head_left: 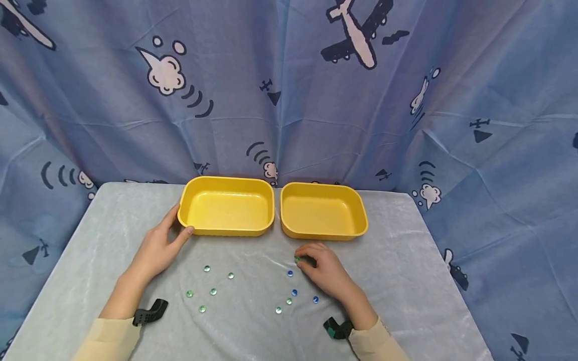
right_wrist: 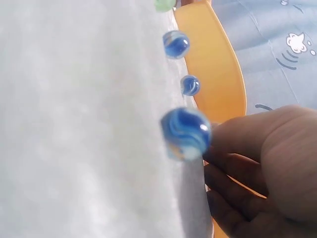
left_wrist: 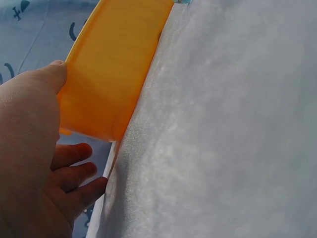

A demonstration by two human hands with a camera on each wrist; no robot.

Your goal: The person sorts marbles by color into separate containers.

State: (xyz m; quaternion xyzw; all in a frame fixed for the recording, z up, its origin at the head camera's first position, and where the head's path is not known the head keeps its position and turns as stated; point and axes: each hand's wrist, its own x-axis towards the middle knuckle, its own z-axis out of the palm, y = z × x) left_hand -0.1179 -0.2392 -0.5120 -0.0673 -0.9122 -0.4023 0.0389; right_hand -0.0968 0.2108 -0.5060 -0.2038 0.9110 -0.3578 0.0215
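My right hand (head_left: pixel 326 268) pinches a green marble (head_left: pixel 297 259) between thumb and fingertips, just in front of the right yellow tub (head_left: pixel 325 236). In the right wrist view the held marble is hidden, and a blue marble (right_wrist: pixel 185 134) overlaps the fingertips. My left hand (head_left: pixel 158 245) holds the left yellow tub (head_left: pixel 226 232) at its near left corner. The left wrist view shows the thumb on that tub's rim, with the other fingers (left_wrist: pixel 74 173) loosely bent below. Blue marbles (head_left: pixel 294 292) and green marbles (head_left: pixel 289 301) lie near my right hand.
Several green marbles (head_left: pixel 213 291) are scattered on the left half of the grey cloth-covered table (head_left: pixel 244 331). The two tubs stand side by side at the table's back edge, with nothing visible inside. A blue patterned curtain (head_left: pixel 244 100) hangs behind and around the table.
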